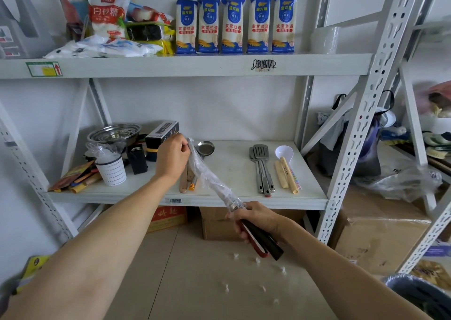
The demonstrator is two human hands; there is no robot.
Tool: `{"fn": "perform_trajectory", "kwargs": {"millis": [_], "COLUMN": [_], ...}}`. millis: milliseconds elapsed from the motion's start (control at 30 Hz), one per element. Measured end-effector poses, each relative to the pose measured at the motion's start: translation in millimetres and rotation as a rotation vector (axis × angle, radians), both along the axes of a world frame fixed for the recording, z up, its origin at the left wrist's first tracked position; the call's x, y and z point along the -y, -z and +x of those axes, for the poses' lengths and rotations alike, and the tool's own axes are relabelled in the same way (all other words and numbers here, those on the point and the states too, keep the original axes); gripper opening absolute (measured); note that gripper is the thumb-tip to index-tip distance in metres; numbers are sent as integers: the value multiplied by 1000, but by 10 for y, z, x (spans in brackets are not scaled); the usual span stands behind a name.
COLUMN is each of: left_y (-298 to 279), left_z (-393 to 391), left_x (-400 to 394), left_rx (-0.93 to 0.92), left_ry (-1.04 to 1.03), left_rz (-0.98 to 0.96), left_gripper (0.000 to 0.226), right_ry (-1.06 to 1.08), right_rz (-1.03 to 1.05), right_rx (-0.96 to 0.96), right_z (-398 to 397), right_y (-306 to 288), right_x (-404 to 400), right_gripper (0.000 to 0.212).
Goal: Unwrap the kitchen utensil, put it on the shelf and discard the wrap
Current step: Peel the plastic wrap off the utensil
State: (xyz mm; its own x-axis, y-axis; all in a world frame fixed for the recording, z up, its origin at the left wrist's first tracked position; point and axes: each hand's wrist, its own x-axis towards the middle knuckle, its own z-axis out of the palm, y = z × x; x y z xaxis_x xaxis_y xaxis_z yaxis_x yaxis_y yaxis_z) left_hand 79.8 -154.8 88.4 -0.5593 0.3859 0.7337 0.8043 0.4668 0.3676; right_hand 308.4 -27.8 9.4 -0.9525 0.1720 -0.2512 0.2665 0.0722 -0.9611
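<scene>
My right hand [256, 218] grips the black-and-red handle of a kitchen utensil [262, 240] in front of the lower shelf [234, 200]. Clear plastic wrap [210, 178] covers the utensil's upper part, which slants up to the left. My left hand [172, 156] pinches the top end of that wrap, above the shelf. The utensil's head is hidden inside the crinkled wrap.
On the lower shelf lie metal spatulas [262, 168], a white ladle [285, 163], a small metal pan [205, 148], steel bowls [113, 132], a white perforated cup [112, 170]. Noodle packs [234, 24] stand on the upper shelf. A dark bin [422, 292] sits at bottom right; cardboard boxes [375, 236] are on the floor.
</scene>
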Motion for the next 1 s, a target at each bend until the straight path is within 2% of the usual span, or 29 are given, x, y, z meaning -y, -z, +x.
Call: {"fn": "perform_trajectory", "kwargs": {"millis": [100, 200, 333, 433, 500, 567, 600, 633, 700, 767, 800, 833, 900, 933, 1000], "left_y": [-33, -58, -72, -61, -37, 44, 107, 177, 297, 377, 398, 419, 452, 469, 490], "left_z": [-71, -179, -260, -252, -206, -189, -176, -152, -54, 51, 105, 134, 222, 283, 419], "left_x": [-1, 21, 39, 14, 40, 60, 70, 64, 20, -49, -82, -95, -75, -55, -49], "left_rx": [229, 604, 774, 1174, 1368, 1409, 1404, 1386, 1291, 1034, 876, 739, 630, 687, 1050], "left_ry": [-8, 24, -101, 52, 191, 249, 233, 194, 90, 14, -18, -65, -177, -244, -230], "left_rz": [212, 434, 459, 695, 880, 929, 881, 786, 472, 119, 24, 5, 167, 285, 443], "left_gripper": [9, 16, 9, 11, 12, 8, 11, 13, 22, 25, 24, 25, 36, 50, 65], "right_ry": [10, 22, 34, 21, 16, 18, 21, 23, 18, 15, 16, 18, 22, 25, 34], "right_rz": [-18, -60, -95, -100, -102, -115, -130, -146, -158, -137, -123, -113, -109, -121, -160], "right_rx": [-9, -26, -35, -31, -30, -37, -40, -44, -49, -39, -33, -30, -37, -47, -67], "right_z": [2, 8, -12, -24, -33, -43, -45, -48, -54, -55, -53, -48, -36, -31, -26], "right_y": [-7, 13, 34, 45, 40, 21, 7, -9, -40, -64, -71, -77, -93, -106, -139], "right_x": [-25, -62, -80, -67, -46, -23, -12, -3, 7, 19, 26, 36, 57, 69, 94], "right_gripper": [38, 49, 53, 57, 61, 59, 57, 54, 49, 50, 51, 53, 54, 53, 48]}}
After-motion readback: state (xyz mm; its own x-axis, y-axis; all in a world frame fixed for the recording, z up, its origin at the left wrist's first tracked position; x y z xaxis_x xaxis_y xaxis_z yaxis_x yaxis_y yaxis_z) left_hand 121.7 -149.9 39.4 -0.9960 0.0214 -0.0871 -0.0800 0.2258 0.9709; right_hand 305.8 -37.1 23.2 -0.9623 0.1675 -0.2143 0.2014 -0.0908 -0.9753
